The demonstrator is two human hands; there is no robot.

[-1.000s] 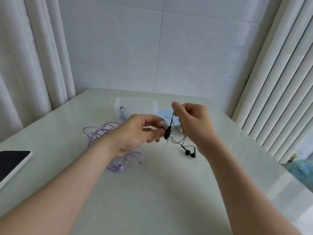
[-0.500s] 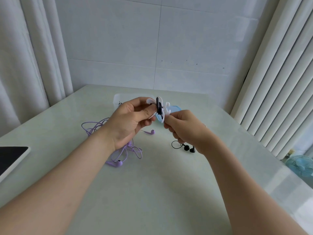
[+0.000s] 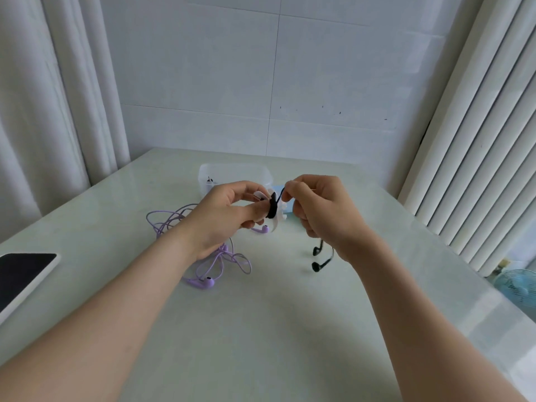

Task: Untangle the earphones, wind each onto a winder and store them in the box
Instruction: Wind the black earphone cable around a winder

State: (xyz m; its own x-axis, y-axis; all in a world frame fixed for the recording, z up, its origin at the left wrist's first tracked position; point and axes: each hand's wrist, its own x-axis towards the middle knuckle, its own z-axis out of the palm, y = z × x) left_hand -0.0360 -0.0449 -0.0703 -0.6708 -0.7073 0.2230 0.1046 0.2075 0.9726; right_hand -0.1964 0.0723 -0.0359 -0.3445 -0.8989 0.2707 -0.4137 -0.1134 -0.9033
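Above glossy table, left hand grip on white plastic winder, right hand grip on thin black cord.

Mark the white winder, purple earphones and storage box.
white winder (image 3: 275, 226): head view, lower white tip.
purple earphones (image 3: 204, 282): head view, nearest earbud.
box (image 3: 226, 177): head view, translucent front wall.
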